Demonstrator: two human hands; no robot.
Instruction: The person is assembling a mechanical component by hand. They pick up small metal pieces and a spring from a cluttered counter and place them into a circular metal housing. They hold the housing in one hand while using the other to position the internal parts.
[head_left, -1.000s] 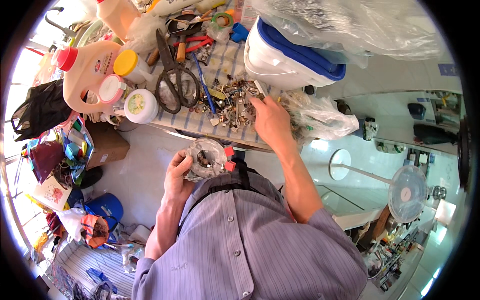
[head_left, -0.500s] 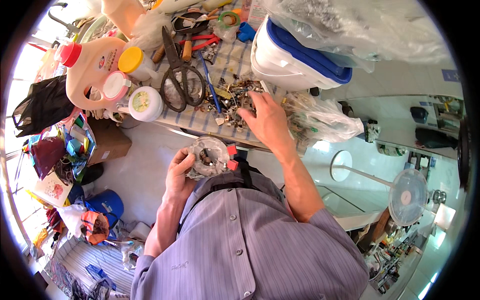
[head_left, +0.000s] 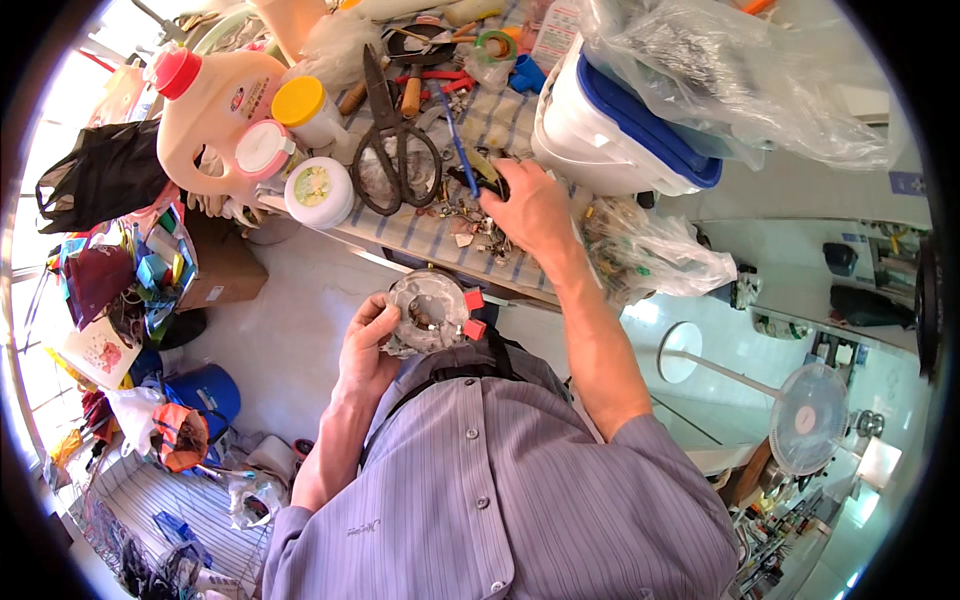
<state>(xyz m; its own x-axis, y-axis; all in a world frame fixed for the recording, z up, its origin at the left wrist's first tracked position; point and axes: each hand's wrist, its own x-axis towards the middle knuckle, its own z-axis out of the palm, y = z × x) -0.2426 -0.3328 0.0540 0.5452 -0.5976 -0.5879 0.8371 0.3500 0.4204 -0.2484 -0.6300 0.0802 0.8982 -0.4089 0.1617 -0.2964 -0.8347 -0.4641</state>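
View: head camera, looking down.
Left hand [head_left: 368,345]: forearm rises from the lower edge, bent at the elbow; the hand sits close to the chest, below the edge of the surface [head_left: 440,240]. Grip closed around the rim of the round part [head_left: 428,312], thumb on top, fingers curled underneath.
Right hand [head_left: 532,208]: arm extended forward over the surface, palm down, fingers bent onto the pile of small metal parts [head_left: 470,215]. Whether the grip has closed on any piece cannot be told; the fingertips are hidden.
Change from earlier frames: the right hand has shifted left and slightly farther along the pile; the left hand stays in the same hold on the round part.
Round part: grey, ring-shaped casing with a dark centre and two small red blocks on its right side.
Small metal parts: loose, dull, irregular pieces scattered on the striped cloth.
Scissors [head_left: 392,140]: black-handled, metal, lying left of the right hand.
Tub [head_left: 610,140]: white plastic, blue rim, just right of the right hand.
Bottle [head_left: 215,115]: cream plastic jug, red cap, far left.
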